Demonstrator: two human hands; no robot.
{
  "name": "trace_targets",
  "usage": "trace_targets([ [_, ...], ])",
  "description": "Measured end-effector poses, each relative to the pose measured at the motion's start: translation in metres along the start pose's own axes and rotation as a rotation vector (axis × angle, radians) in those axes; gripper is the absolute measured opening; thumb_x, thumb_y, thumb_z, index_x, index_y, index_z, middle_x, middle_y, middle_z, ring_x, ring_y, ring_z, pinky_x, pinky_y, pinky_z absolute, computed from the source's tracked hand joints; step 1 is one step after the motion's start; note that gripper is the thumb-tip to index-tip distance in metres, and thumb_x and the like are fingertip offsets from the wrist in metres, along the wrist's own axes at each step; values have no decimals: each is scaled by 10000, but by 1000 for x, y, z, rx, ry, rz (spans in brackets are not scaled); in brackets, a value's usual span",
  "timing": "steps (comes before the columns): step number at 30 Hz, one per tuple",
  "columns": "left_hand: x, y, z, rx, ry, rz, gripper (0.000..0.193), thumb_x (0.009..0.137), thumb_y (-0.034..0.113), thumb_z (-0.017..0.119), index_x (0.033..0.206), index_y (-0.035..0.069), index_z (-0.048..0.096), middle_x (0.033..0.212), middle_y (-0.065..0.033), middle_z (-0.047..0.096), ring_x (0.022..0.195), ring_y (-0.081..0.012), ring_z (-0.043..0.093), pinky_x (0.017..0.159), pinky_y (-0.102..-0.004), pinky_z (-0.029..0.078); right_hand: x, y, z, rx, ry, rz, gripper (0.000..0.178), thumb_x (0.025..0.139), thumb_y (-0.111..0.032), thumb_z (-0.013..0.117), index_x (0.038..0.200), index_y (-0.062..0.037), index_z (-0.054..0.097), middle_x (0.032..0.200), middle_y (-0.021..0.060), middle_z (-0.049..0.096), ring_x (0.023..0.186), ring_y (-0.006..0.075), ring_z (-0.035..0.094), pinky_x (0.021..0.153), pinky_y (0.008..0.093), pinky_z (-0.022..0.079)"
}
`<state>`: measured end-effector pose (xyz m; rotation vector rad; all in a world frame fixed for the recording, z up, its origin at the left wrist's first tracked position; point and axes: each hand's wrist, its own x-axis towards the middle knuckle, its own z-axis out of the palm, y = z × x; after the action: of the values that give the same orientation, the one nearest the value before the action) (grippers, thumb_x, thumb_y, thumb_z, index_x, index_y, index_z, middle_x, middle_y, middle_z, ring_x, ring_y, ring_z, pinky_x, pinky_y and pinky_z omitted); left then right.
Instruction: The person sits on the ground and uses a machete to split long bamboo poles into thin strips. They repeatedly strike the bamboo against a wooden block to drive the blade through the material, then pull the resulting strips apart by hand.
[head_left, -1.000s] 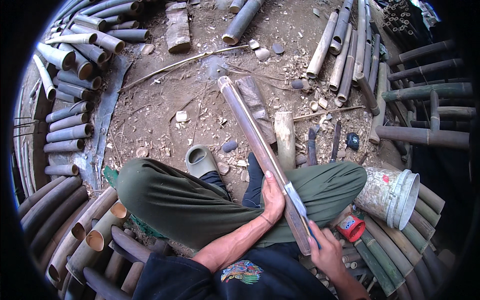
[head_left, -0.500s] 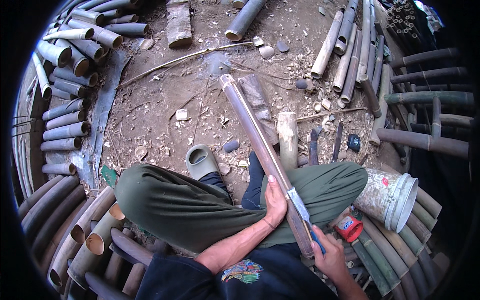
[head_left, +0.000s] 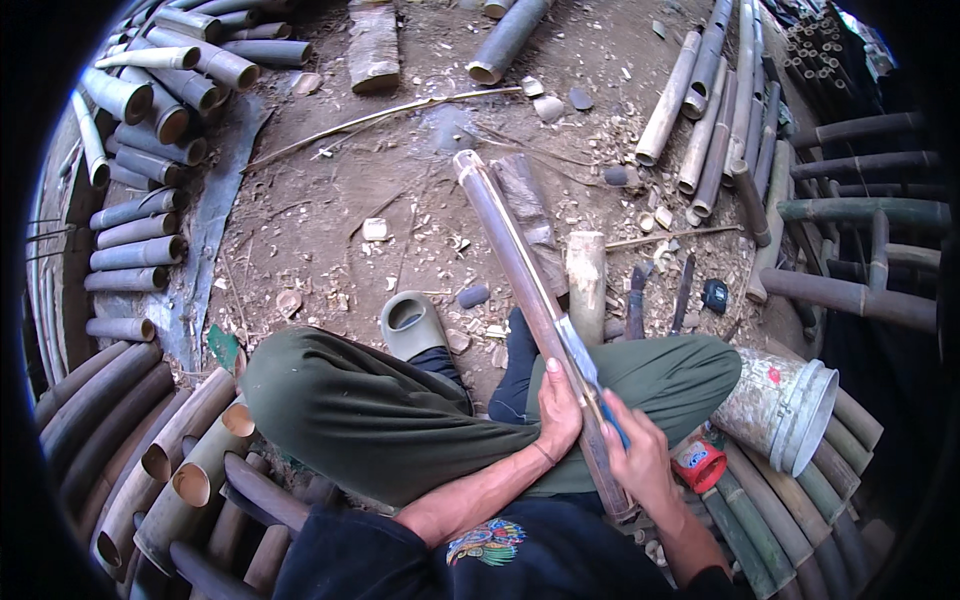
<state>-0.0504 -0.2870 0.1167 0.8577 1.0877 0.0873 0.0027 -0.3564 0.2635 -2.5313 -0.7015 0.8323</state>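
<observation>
A long brown bamboo pole (head_left: pixel 512 260) slants across my lap, its far end resting toward a rough wood block (head_left: pixel 530 215) and its near end by my right thigh. A pale stripped line runs along its length. My left hand (head_left: pixel 560 408) grips the pole about midway, thumb lying along the top and fingers partly hidden underneath. In my right hand (head_left: pixel 640 455) is a knife (head_left: pixel 578 352) with a blue handle, its blade lying along the pole's right side just beyond my left hand.
An upright pale bamboo stump (head_left: pixel 585 285) stands beyond my right knee, near two dark blades on the ground. At right are a whitish bucket (head_left: pixel 775 400) and a red cup (head_left: pixel 698 465). Cut bamboo (head_left: pixel 140 255) is piled left; wood chips litter the dirt.
My right hand has slid the knife forward along the pole, away from my body. My left hand stays on the pole. The whole view has shifted slightly.
</observation>
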Motion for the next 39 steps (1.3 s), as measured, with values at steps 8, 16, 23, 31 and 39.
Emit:
trace_targets([
  [8, 2, -9, 2, 3, 13, 77, 706, 1030, 559, 217, 1084, -52, 565, 922, -237, 645, 898, -359, 636, 816, -469, 463, 114, -12, 22, 72, 22, -70, 389, 890, -84, 611, 1271, -7, 600, 1081, 256, 668, 1028, 373, 662, 882, 392, 517],
  [16, -3, 8, -2, 59, 18, 21, 643, 1040, 522, 247, 1003, -53, 533, 832, -251, 581, 798, -392, 572, 772, -483, 429, 211, -37, 44, 53, 14, -56, 402, 908, -166, 590, 1293, -48, 598, 1155, 247, 650, 1109, 366, 631, 948, 390, 500],
  [23, -9, 6, -4, 24, 16, 9, 630, 1041, 517, 262, 995, -52, 528, 832, -241, 575, 795, -367, 567, 768, -469, 435, 239, -50, 54, -13, -12, -56, 415, 903, -172, 584, 1301, -56, 593, 1126, 256, 656, 1079, 384, 640, 940, 406, 506],
  [31, -12, 9, -4, 59, 9, 44, 624, 1043, 511, 264, 1005, -55, 524, 845, -242, 578, 804, -380, 570, 779, -470, 438, 269, -43, 68, -5, 76, -82, 431, 894, -160, 595, 1320, -92, 582, 1050, 275, 664, 989, 424, 654, 878, 473, 521],
  [39, -6, 14, -3, 69, 6, 28, 619, 1046, 502, 256, 988, -56, 518, 847, -253, 578, 802, -391, 569, 777, -476, 433, 286, -60, 73, -59, 41, -16, 439, 900, -177, 593, 1329, -87, 577, 1013, 290, 672, 932, 431, 674, 853, 481, 535],
])
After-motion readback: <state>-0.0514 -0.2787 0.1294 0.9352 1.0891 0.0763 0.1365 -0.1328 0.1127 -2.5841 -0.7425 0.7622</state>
